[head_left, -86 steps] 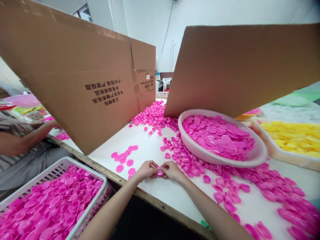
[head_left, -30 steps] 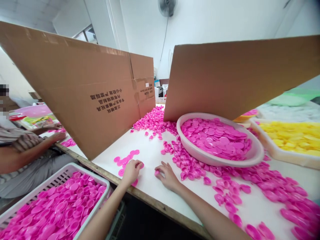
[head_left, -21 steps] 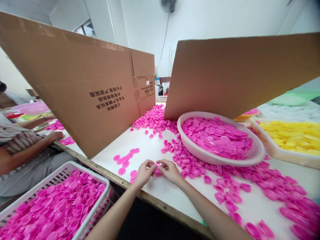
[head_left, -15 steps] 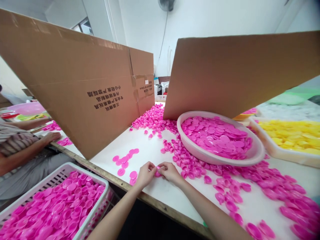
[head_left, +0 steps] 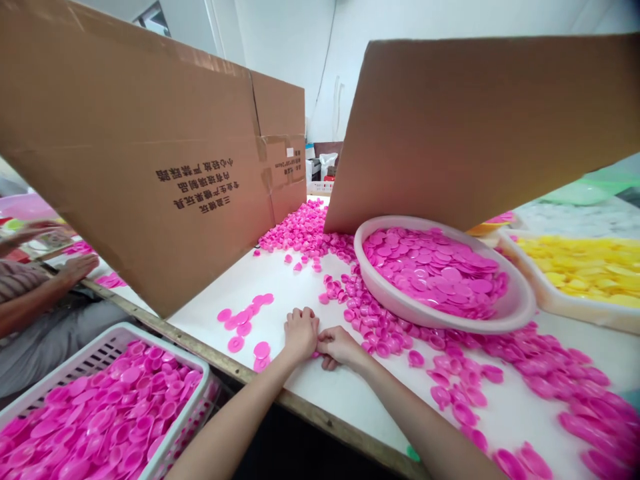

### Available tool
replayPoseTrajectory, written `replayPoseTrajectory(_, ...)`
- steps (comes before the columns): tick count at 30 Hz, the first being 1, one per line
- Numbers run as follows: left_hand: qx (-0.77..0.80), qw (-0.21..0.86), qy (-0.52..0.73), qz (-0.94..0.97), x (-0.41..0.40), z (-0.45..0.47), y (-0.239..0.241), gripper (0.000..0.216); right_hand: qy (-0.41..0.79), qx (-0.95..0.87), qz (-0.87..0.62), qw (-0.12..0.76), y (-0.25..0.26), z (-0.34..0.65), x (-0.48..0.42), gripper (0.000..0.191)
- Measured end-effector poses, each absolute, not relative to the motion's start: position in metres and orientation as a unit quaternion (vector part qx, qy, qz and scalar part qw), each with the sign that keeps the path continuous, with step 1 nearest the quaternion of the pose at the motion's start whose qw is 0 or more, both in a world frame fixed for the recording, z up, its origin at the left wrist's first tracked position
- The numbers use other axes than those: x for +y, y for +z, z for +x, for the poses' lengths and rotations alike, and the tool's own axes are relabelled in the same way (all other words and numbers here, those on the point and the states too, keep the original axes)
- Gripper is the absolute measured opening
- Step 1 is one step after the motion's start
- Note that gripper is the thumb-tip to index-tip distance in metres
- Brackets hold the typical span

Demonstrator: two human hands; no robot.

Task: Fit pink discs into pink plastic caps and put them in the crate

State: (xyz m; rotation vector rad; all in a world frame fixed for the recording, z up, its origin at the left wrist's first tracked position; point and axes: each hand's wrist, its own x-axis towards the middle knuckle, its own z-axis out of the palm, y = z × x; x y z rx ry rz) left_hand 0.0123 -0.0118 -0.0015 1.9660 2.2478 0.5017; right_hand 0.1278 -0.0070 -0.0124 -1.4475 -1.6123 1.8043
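My left hand [head_left: 301, 335] and my right hand [head_left: 340, 349] meet on the white table [head_left: 280, 293], fingers curled. A sliver of a pink plastic cap [head_left: 316, 356] shows beneath them, mostly hidden. To the left lies a short trail of flat pink discs [head_left: 243, 323]. Just right of my right hand begins a spill of small pink caps [head_left: 360, 307], running back to a heap [head_left: 300, 233]. A white basin [head_left: 400, 303] piled with flat pink discs stands beyond my right hand.
Two cardboard sheets [head_left: 150, 167] stand upright at the back, with a second one [head_left: 475, 133] on the right. A white crate [head_left: 165, 363] of pink pieces sits below the table edge. A tray of yellow pieces [head_left: 575, 263] lies right. A co-worker's hand [head_left: 77, 269] rests far left.
My hands, apart a second ago, have come together over the pink piece, which is now almost hidden. The view has tilted slightly, and the co-worker sits further left in the frame.
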Motion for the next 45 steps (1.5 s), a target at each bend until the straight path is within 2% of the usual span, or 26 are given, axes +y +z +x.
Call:
replayPoseTrajectory(4, 0.727, 0.014, 0.132, 0.674, -0.013, 0.014, -0.007, 0.023, 0.638, -0.576, -0.493, 0.133, -0.013, 0.131, 0.001, 0.01)
replayPoseTrajectory(8, 0.731, 0.016, 0.113, 0.673, -0.014, 0.012, -0.004, 0.024, 0.629, -0.584, -0.496, 0.129, -0.014, 0.132, 0.001, 0.007)
replayPoseTrajectory(12, 0.721, 0.023, 0.074, 0.688, -0.017, 0.019, 0.005, 0.033, 0.567, -0.623, -0.504, 0.191, -0.019, 0.128, -0.015, 0.009)
replayPoseTrajectory(16, 0.722, 0.012, 0.066, 0.688, -0.033, -0.006, 0.033, 0.034, 0.483, -0.711, -0.451, 0.241, -0.012, 0.128, -0.024, 0.021)
replayPoseTrajectory(18, 0.749, -0.003, 0.072, 0.659, -0.055, -0.044, 0.058, 0.037, 0.402, -0.744, -0.458, 0.273, -0.005, 0.135, -0.02, 0.029)
replayPoseTrajectory(21, 0.833, -0.093, 0.052, 0.543, -0.105, -0.118, 0.105, 0.042, 0.191, -0.779, -0.518, 0.295, 0.001, 0.152, -0.004, 0.032)
replayPoseTrajectory(24, 0.884, -0.252, 0.008, 0.394, -0.15, -0.171, 0.137, 0.043, 0.037, -0.79, -0.565, 0.236, -0.005, 0.167, 0.01, 0.036)
replayPoseTrajectory(26, 0.886, -0.248, -0.002, 0.391, -0.161, -0.182, 0.137, 0.039, 0.003, -0.799, -0.568, 0.195, -0.012, 0.173, 0.014, 0.033)
replayPoseTrajectory(29, 0.861, -0.118, 0.012, 0.494, -0.143, -0.168, 0.107, 0.031, 0.005, -0.821, -0.545, 0.17, -0.016, 0.175, 0.016, 0.029)
replayPoseTrajectory(32, 0.83, -0.037, 0.035, 0.556, -0.101, -0.141, 0.064, 0.029, 0.036, -0.821, -0.537, 0.192, -0.012, 0.174, 0.015, 0.034)
replayPoseTrajectory(35, 0.82, -0.029, 0.033, 0.571, -0.067, -0.122, 0.031, 0.03, 0.1, -0.798, -0.536, 0.258, -0.004, 0.169, 0.01, 0.033)
replayPoseTrajectory(38, 0.811, -0.044, 0.012, 0.583, -0.049, -0.115, 0.014, 0.031, 0.192, -0.787, -0.496, 0.313, 0.001, 0.158, -0.005, 0.024)
replayPoseTrajectory(40, 0.801, -0.046, -0.006, 0.596, -0.045, -0.114, 0.009, 0.031, 0.25, -0.791, -0.456, 0.323, 0.0, 0.147, -0.017, 0.022)
replayPoseTrajectory(42, 0.791, -0.04, -0.018, 0.61, -0.045, -0.113, 0.009, 0.032, 0.297, -0.796, -0.421, 0.317, -0.002, 0.137, -0.027, 0.029)
replayPoseTrajectory(45, 0.784, -0.048, -0.01, 0.619, -0.048, -0.107, 0.015, 0.032, 0.333, -0.809, -0.378, 0.303, -0.005, 0.132, -0.032, 0.03)
